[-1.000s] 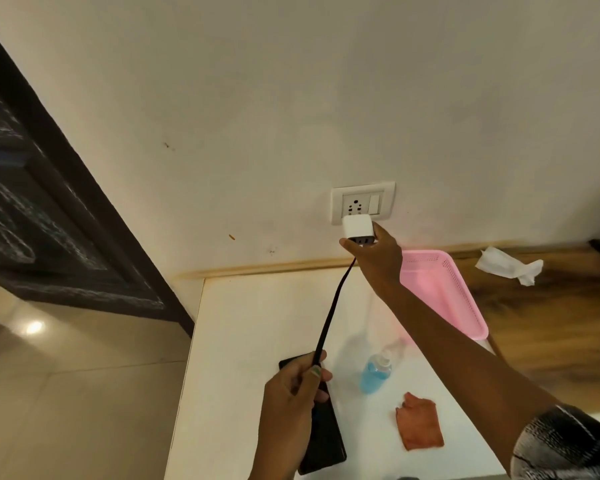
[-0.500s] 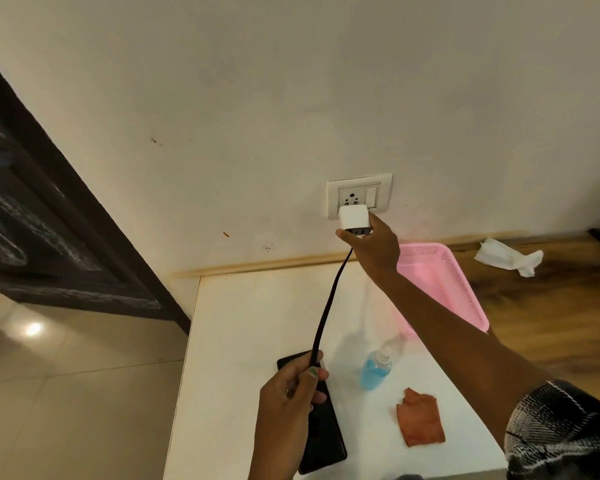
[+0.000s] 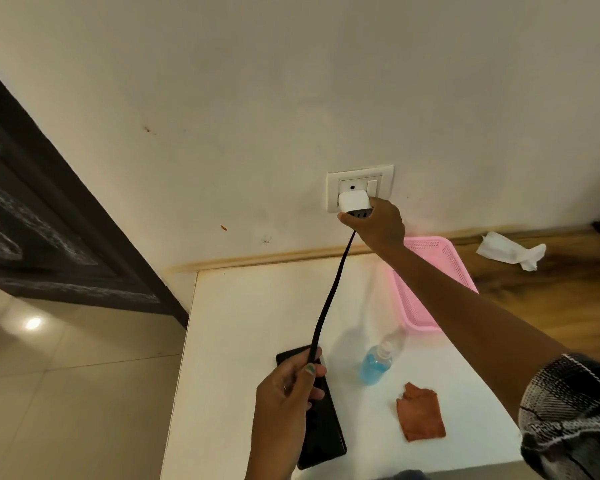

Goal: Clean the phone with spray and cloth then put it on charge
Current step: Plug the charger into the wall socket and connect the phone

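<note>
Surroundings: a white table stood against a pale wall, with a tiled floor to its left and a dark door panel beyond that.
Wooden surface: a brown wood-grain top lay to the right of the white table, and a crumpled white tissue rested on it near the wall.
In the way: the right forearm crossed over the pink basket and hid much of its inside; the left hand covered the middle of the phone.
Basket: the pink perforated basket sat at the table's back right, by the wall; the visible part of its inside held nothing that could be made out.
Spray bottle: a small clear bottle of blue liquid stood on the table between the phone and the basket.
Cloth: an orange-brown cloth lay flat on the table, near the bottle.
Phone: the black phone lay flat on the table near its front edge, left of the bottle.
Socket: a white wall plate carried a switch beside the outlet.
Charger: the white adapter was against the outlet.
Right hand: the right hand gripped the adapter, fingers closed around it.
Cable: a black cable ran down from the adapter.
Left hand: the left hand pinched the cable above the phone.
</note>
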Demonstrator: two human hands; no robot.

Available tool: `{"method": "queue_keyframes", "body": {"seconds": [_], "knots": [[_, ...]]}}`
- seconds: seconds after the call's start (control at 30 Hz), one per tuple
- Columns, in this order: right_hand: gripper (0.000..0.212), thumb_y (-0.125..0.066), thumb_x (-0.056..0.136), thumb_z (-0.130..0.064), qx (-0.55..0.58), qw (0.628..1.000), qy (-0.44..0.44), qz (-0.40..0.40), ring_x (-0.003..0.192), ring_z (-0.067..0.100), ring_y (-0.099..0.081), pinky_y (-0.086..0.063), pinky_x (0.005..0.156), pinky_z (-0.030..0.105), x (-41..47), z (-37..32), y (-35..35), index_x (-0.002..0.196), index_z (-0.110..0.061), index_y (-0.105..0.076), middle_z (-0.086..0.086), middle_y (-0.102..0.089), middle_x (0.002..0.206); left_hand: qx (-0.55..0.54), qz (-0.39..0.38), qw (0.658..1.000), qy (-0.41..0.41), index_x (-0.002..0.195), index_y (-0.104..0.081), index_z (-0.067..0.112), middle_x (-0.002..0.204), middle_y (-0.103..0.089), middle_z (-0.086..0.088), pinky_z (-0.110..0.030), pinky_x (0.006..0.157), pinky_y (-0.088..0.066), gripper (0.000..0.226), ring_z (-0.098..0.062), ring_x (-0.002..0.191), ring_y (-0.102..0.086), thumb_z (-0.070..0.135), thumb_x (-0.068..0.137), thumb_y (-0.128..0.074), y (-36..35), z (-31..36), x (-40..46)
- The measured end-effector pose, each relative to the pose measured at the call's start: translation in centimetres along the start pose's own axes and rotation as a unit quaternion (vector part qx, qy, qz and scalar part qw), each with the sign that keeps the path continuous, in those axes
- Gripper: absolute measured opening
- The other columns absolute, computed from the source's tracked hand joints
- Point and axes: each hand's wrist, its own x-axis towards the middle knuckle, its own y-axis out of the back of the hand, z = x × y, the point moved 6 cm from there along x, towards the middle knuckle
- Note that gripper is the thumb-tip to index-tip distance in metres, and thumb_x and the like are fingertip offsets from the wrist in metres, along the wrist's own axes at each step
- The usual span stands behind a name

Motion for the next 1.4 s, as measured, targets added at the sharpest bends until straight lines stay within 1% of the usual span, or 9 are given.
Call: {"method": "queue_keyframes", "body": {"seconds": [0.2, 0.47, 0.7, 0.83, 0.93, 1.03, 1.13, 1.27, 1.4], "knots": [[0.046, -0.071, 0.07, -0.04, -0.028, 0.998, -0.047, 0.023, 0.1, 0.029, -0.056, -0.041, 0.082, 0.038, -0.3, -0.4, -0.5, 0.103, -0.009, -0.058, 0.008, -0.065, 0.099, -0.006, -0.003, 1.0, 0.002, 0.093, -0.069, 0.027, 0.078, -0.072, 0.005, -0.017, 0.057, -0.048, 0.026, -0.004, 0.055, -0.061, 0.008, 0.094, -0.052, 0.0, 0.2, -0.5], [0.075, -0.068, 0.072, -0.056, 0.068, 0.99, -0.097, -0.074, 0.117, 0.03, -0.051, -0.045, 0.096, 0.05, -1.2, 1.6, -0.5, 0.127, -0.011, -0.047, 0.011, -0.056, 0.123, -0.025, -0.008, 1.0, -0.006, 0.091, -0.069, 0.026, 0.074, -0.071, 0.007, -0.019, 0.059, -0.046, 0.025, -0.008, 0.059, -0.061, 0.008, 0.094, -0.052, 0.2, 1.2, -1.0], [0.052, -0.056, 0.087, -0.034, 0.094, 0.993, -0.075, -0.001, 0.121, 0.028, -0.043, -0.039, 0.099, 0.05, -3.7, 0.5, 1.4, 0.133, -0.014, -0.042, 0.012, -0.044, 0.133, -0.076, -0.001, 0.997, 0.007, 0.091, -0.07, 0.022, 0.075, -0.071, 0.002, -0.014, 0.058, -0.052, 0.024, -0.008, 0.057, -0.063, 0.006, 0.093, -0.052, -0.1, 0.9, -0.9], [0.048, -0.058, 0.089, -0.038, 0.32, 0.939, -0.11, -0.053, 0.113, 0.023, -0.051, -0.045, 0.096, 0.041, -11.8, 0.3, 0.9, 0.129, -0.021, -0.039, 0.007, -0.047, 0.127, -0.179, 0.01, 0.983, 0.025, 0.096, -0.071, 0.017, 0.085, -0.075, -0.004, -0.018, 0.063, -0.057, 0.022, -0.014, 0.067, -0.07, 0.007, 0.093, -0.053, -0.2, 0.9, -0.7], [0.038, -0.053, 0.085, -0.055, 0.408, 0.892, -0.143, -0.132, 0.089, 0.015, -0.067, -0.054, 0.072, 0.029, -20.1, 1.2, -0.3, 0.115, -0.033, -0.048, -0.006, -0.062, 0.107, -0.231, -0.016, 0.973, 0.013, 0.098, -0.074, 0.016, 0.091, -0.076, -0.004, -0.019, 0.064, -0.057, 0.025, -0.015, 0.075, -0.072, 0.005, 0.093, -0.052, -0.3, 1.6, -0.8], [0.036, -0.042, 0.094, -0.047, 0.43, 0.829, -0.25, -0.255, 0.065, 0.019, -0.068, -0.052, 0.055, 0.028, -25.8, 2.7, -3.2, 0.096, -0.018, -0.063, -0.001, -0.072, 0.073, -0.23, -0.026, 0.973, 0.001, 0.101, -0.073, 0.017, 0.095, -0.076, -0.001, -0.022, 0.062, -0.057, 0.025, -0.016, 0.081, -0.072, 0.006, 0.093, -0.052, -0.3, 2.1, -0.8], [0.044, -0.036, 0.099, -0.04, 0.439, 0.763, -0.282, -0.382, 0.065, 0.028, -0.067, -0.053, 0.059, 0.035, -31.1, 2.9, -3.0, 0.088, -0.011, -0.068, 0.013, -0.072, 0.069, -0.245, -0.016, 0.969, 0.008, 0.1, -0.072, 0.016, 0.093, -0.076, 0.0, -0.02, 0.067, -0.057, 0.024, -0.016, 0.084, -0.073, 0.005, 0.093, -0.053, -0.5, 2.3, -0.7], [0.048, -0.066, 0.077, -0.04, 0.336, 0.883, -0.138, -0.298, 0.035, 0.005, -0.056, -0.044, 0.047, 0.004, -33.8, 3.3, 1.1, 0.085, 0.007, -0.065, 0.017, -0.053, 0.044, -0.257, -0.013, 0.966, -0.001, 0.1, -0.07, 0.014, 0.091, -0.076, 0.0, -0.021, 0.069, -0.058, 0.022, -0.016, 0.083, -0.073, 0.004, 0.092, -0.053, -0.6, 2.8, -0.6], [0.022, -0.043, 0.098, -0.011, 0.312, 0.876, -0.16, -0.332, 0.036, 0.001, -0.052, -0.042, 0.041, 0.009, -33.2, 4.6, 2.2, 0.097, 0.001, -0.061, -0.006, -0.053, 0.044, -0.221, -0.03, 0.975, 0.002, 0.1, -0.071, 0.018, 0.095, -0.076, 0.001, -0.025, 0.077, -0.058, 0.019, -0.017, 0.086, -0.072, 0.008, 0.091, -0.057, -0.9, 2.3, -0.5]]}}
